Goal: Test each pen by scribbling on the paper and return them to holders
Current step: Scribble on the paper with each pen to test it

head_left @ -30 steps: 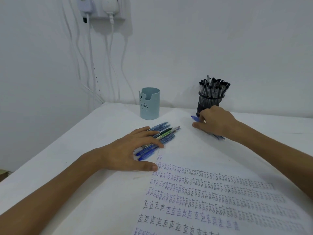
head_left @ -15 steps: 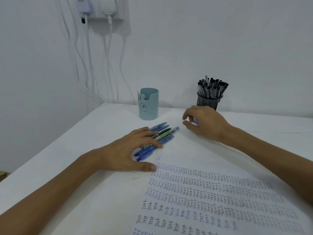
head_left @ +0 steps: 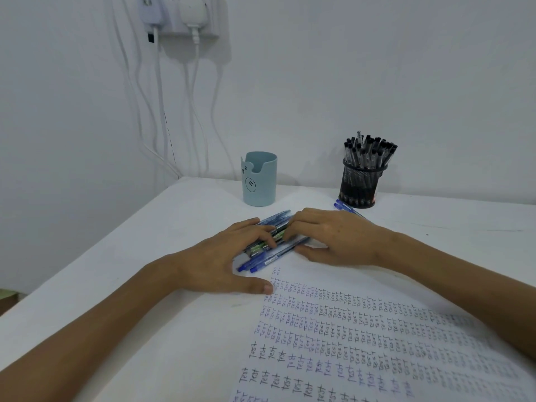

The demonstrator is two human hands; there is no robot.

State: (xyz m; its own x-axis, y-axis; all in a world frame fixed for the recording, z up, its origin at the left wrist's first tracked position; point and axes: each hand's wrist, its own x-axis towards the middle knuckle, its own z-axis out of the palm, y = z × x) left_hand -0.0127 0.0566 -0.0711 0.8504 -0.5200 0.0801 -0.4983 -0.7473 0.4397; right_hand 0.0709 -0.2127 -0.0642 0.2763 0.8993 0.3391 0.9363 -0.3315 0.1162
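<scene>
Your left hand (head_left: 226,256) lies open on the table (head_left: 188,213), its fingers stretched over the loose pens (head_left: 262,261) and its thumb tip at the paper's edge. Behind it stands the blue holder (head_left: 259,181). Your right hand (head_left: 333,239) bends its fingers over the pile's far end; whether it grips cannot be told. Two blue pens (head_left: 343,206) lie just beside the mesh holder (head_left: 361,187), which is packed with black pens (head_left: 368,149). The paper (head_left: 377,329) bears rows of "Test".
</scene>
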